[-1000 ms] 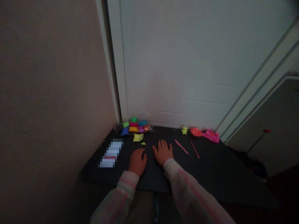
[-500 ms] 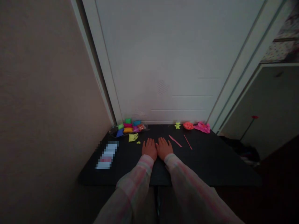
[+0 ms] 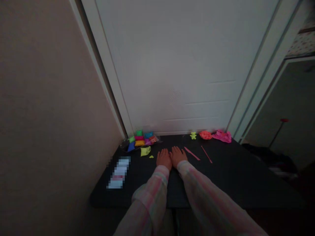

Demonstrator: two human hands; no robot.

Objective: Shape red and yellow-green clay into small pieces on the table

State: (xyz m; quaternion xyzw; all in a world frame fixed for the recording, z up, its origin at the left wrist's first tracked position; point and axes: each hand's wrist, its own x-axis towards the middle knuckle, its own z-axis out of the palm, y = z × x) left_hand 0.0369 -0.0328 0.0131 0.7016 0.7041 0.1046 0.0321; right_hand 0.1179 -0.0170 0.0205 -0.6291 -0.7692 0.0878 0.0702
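Note:
My left hand [image 3: 164, 158] lies flat on the dark table [image 3: 236, 186], palm down, fingers stretched forward. Right beside it, thumbs close together, my right hand [image 3: 178, 156] rests flat in the same way. Both hold nothing. Just right of my right hand lie a pink plastic clay knife [image 3: 192, 153] and a thinner pink stick tool [image 3: 206, 154]. Left of my left hand are a small yellow lump [image 3: 151, 157] and a torn yellow packet [image 3: 145, 151]. Behind that, several colourful packets [image 3: 139, 143] sit in a clear bag.
Along the back edge stand a yellow bear figure [image 3: 193, 135], an orange-red rounded lump [image 3: 205, 135] and a crumpled pink piece [image 3: 222, 136]. A pixelated bright rectangle [image 3: 119, 172] lies at the left. A white door [image 3: 169, 65] rises behind the table, a wall [image 3: 49, 114] at left.
The whole view has shifted slightly, so the table and hands appear a little farther right and lower. Both hands stay flat on the table; no object has visibly moved.

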